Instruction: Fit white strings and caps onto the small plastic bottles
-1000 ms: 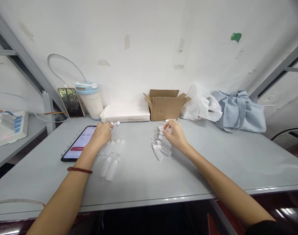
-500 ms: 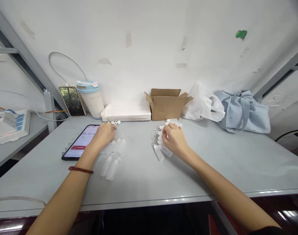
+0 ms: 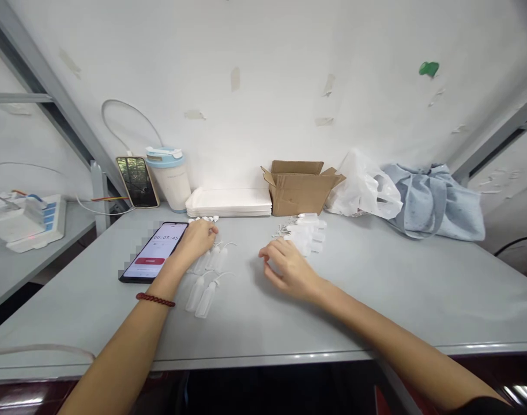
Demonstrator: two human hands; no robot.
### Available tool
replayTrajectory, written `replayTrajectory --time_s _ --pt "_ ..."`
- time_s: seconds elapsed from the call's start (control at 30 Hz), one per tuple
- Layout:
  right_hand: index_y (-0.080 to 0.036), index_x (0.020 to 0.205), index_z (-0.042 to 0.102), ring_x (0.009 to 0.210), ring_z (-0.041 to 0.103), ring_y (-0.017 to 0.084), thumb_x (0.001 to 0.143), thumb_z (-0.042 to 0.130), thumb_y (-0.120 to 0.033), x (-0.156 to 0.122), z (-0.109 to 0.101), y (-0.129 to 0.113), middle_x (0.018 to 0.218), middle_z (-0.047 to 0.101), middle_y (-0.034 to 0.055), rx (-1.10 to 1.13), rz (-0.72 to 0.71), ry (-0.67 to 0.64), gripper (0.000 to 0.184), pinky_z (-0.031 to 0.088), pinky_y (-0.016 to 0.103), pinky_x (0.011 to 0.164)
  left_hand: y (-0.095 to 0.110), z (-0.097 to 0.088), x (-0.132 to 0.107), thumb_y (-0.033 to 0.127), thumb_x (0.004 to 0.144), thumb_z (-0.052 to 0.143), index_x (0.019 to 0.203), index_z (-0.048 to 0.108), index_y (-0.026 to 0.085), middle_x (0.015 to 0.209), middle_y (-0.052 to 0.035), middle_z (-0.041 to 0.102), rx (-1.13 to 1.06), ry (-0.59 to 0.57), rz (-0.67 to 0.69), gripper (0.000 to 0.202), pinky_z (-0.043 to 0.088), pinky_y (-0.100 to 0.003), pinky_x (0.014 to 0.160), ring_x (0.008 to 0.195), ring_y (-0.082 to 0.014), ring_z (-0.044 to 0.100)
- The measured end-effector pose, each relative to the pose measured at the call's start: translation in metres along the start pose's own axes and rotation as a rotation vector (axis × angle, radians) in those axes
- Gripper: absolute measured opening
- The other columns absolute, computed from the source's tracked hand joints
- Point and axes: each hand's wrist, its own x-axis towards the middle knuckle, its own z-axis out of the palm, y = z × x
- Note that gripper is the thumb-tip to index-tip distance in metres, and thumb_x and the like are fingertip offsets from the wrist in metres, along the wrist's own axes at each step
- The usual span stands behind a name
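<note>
My left hand (image 3: 196,237) rests on the grey table (image 3: 376,288), fingers drawn together just short of a row of small white caps (image 3: 203,219). It lies over the far end of a group of small clear squeeze bottles with thin nozzles (image 3: 206,275). Whether it holds a cap is hidden. My right hand (image 3: 287,268) is palm down in the middle of the table, fingers curled, a little nearer than a second cluster of the same bottles (image 3: 305,231). What is under its fingers does not show. A red bead bracelet (image 3: 155,299) is on my left wrist.
A phone with a running timer (image 3: 155,252) lies left of my left hand. Along the wall stand another phone (image 3: 138,181), a white and blue cup (image 3: 169,178), stacked white trays (image 3: 229,202), an open cardboard box (image 3: 300,187), a plastic bag (image 3: 362,184) and a blue cloth bag (image 3: 436,199).
My right hand has left the right bottle cluster and come left and nearer, to the table's middle. My left hand stayed by the caps. The view shifted slightly.
</note>
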Motion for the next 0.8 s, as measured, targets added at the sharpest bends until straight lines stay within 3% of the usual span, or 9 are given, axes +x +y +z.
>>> replayTrajectory --time_s 0.17,0.3,0.53,0.8 --pt "-0.014 0.114 0.049 0.088 0.054 0.022 0.082 0.045 -0.012 0.017 0.009 -0.016 0.094 0.062 0.0103 0.040 -0.008 -0.243 0.032 0.039 0.035 0.076 0.004 -0.001 0.002 0.017 0.062 0.055 0.080 0.072 0.017 0.080 -0.0055 0.073 -0.281 0.074 -0.114 0.025 0.048 -0.032 0.077 0.080 -0.0247 0.066" --pt "-0.014 0.120 0.047 0.079 0.057 0.021 0.085 0.043 -0.014 0.037 0.017 -0.024 0.090 0.063 0.0097 -0.013 -0.060 -0.346 0.036 0.040 0.035 0.075 0.007 -0.003 0.003 0.025 0.060 0.061 0.081 0.071 0.015 0.085 -0.0062 0.073 -0.557 0.108 -0.186 0.025 0.049 -0.030 0.075 0.081 -0.0225 0.066" --pt "-0.017 0.114 0.052 0.069 0.057 0.018 0.087 0.040 -0.017 0.058 0.032 -0.026 0.081 0.063 0.0058 -0.013 -0.045 -0.444 0.030 0.038 0.033 0.073 0.013 -0.003 0.000 0.020 0.051 0.069 0.073 0.068 0.013 0.066 -0.0016 0.067 -0.925 0.170 -0.328 0.022 0.049 -0.031 0.074 0.070 -0.0186 0.063" --pt "-0.017 0.094 0.059 0.058 0.054 0.015 0.091 0.034 -0.019 0.055 0.030 -0.023 0.069 0.062 0.0038 -0.055 -0.002 -0.446 0.024 0.037 0.032 0.072 0.022 -0.002 -0.001 0.011 0.060 0.067 0.067 0.061 0.014 0.068 -0.0022 0.065 -1.318 0.185 -0.398 0.010 0.051 -0.031 0.082 0.078 -0.0161 0.065"
